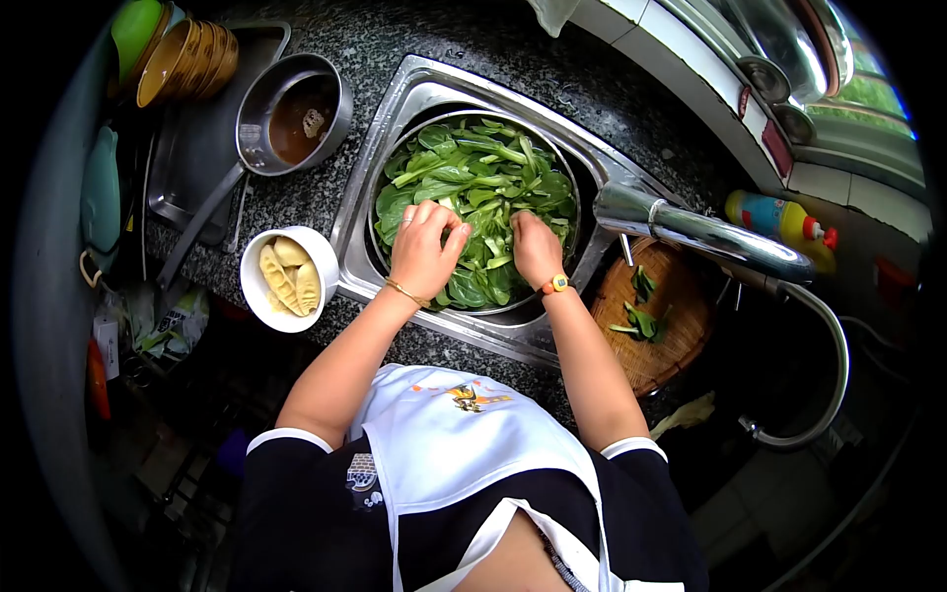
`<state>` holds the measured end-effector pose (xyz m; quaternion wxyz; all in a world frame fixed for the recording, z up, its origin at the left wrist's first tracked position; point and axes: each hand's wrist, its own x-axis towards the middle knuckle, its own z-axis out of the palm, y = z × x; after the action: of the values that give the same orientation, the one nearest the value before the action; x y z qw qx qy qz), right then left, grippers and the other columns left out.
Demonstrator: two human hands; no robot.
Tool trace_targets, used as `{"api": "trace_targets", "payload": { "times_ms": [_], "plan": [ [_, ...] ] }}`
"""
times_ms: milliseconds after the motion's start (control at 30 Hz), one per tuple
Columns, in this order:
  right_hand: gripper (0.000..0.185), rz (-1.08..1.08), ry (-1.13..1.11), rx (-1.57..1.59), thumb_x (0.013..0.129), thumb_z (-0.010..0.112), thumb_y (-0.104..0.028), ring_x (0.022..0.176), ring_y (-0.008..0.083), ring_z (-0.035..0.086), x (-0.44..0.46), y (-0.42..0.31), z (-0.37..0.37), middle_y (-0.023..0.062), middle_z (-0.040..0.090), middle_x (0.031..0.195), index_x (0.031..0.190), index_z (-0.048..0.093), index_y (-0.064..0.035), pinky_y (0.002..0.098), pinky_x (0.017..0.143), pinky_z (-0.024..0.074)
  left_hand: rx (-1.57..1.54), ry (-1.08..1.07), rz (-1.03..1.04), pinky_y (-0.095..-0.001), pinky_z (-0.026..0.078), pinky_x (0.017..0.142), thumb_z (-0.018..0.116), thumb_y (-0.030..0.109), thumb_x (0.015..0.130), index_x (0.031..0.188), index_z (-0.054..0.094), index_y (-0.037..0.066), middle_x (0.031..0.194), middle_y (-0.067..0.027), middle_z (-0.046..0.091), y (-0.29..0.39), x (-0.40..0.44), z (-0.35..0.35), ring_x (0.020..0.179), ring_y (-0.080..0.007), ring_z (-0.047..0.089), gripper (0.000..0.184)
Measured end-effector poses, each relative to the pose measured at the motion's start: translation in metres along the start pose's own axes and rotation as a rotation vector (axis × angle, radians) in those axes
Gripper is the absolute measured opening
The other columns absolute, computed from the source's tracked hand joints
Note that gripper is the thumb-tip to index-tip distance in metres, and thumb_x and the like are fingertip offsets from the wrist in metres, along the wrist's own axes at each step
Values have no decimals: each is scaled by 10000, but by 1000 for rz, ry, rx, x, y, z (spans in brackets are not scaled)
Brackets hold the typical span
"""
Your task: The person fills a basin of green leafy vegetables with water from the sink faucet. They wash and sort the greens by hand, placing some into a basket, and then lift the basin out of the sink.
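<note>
Leafy greens [473, 168] with pale stems fill a round metal basin [559, 153] set in the steel sink [360, 183]. My left hand [426, 240] is over the near left part of the greens, its fingers curled and pressed in at some stems. Close by on the right, my right hand [537, 251] is closed with its fingertips down among the leaves. Both hands appear to grip greens, though the undersides of the fingers are hidden. A cord bracelet is on the left wrist and an orange band with a yellow face on the right.
Left of the sink are a white bowl [252, 281] of dumpling-like pieces and a saucepan [340, 116] with brown liquid. Stacked bowls [192, 61] stand behind a metal tray [187, 163]. A faucet [691, 222] reaches in from the right, above a woven basket [631, 363] holding loose leaves.
</note>
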<state>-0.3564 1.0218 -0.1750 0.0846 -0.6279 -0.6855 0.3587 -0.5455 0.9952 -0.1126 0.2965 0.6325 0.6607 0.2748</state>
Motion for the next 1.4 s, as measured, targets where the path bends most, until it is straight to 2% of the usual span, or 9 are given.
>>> {"api": "trace_targets", "payload": {
  "times_ms": [100, 300, 400, 533, 633, 733, 867, 1000, 1400],
  "plan": [
    [224, -13, -105, -335, 844, 381, -146, 738, 381, 624, 9, 3, 15, 194, 643, 786, 873, 581, -49, 477, 631, 474, -12, 27, 36, -390, 415, 755, 661, 165, 788, 768, 570, 57, 817, -89, 542, 0, -2, -6, 825, -297, 504, 143],
    [148, 88, -6, -131, 861, 458, -115, 740, 420, 593, 13, 2, 25, 232, 616, 768, 938, 537, -17, 495, 656, 463, -51, 33, 96, -376, 411, 746, 674, 139, 765, 750, 576, 58, 808, -86, 548, 3, -7, -7, 808, -287, 507, 128],
    [188, -134, 36, 57, 860, 461, -98, 776, 428, 584, 6, 18, 22, 252, 608, 783, 1007, 514, 6, 504, 693, 447, -54, 26, 118, -377, 413, 749, 677, 138, 758, 748, 582, 61, 804, -81, 550, 4, -9, -4, 807, -287, 508, 123],
    [222, 17, 30, 81, 883, 507, -207, 773, 426, 576, 5, 13, 5, 250, 601, 775, 958, 551, -3, 491, 681, 444, -41, 6, 140, -377, 418, 756, 676, 147, 760, 750, 589, 61, 811, -78, 556, 6, -10, -2, 818, -285, 512, 123],
    [290, 211, -10, 209, 850, 611, -266, 695, 366, 596, 6, 3, -3, 207, 601, 714, 930, 566, 9, 432, 662, 457, -48, 5, 131, -376, 421, 760, 675, 152, 762, 751, 593, 59, 814, -77, 559, 8, -8, -3, 822, -284, 513, 125],
    [308, 234, 232, 682, 757, 754, -207, 659, 82, 431, 8, -8, -6, 0, 487, 703, 793, 496, -41, 243, 583, 385, -54, 9, 142, -376, 422, 756, 674, 154, 763, 750, 592, 57, 808, -77, 559, 6, -7, -3, 821, -285, 512, 128],
    [170, 626, 296, 1182, 886, 594, -210, 488, 75, 356, 20, -16, -11, -41, 408, 592, 909, 572, -42, 255, 472, 313, -54, 1, 148, -376, 422, 753, 674, 155, 763, 749, 592, 56, 803, -77, 563, 2, -8, -3, 821, -285, 514, 130],
    [164, 685, 262, 1268, 883, 607, -225, 488, 65, 345, 34, -11, -4, -58, 386, 575, 853, 591, -65, 228, 474, 294, -55, -14, 137, -374, 422, 750, 673, 156, 766, 748, 593, 56, 801, -77, 571, 4, -6, -3, 808, -282, 521, 130],
    [139, 427, 101, 1146, 864, 614, -178, 538, 55, 416, 10, -36, -34, -13, 545, 706, 886, 618, -41, 209, 511, 335, -109, -25, 111, -377, 464, 789, 647, 125, 769, 924, 691, 80, 909, -90, 617, 15, 37, 19, 886, -285, 564, 166]
  ]
}}
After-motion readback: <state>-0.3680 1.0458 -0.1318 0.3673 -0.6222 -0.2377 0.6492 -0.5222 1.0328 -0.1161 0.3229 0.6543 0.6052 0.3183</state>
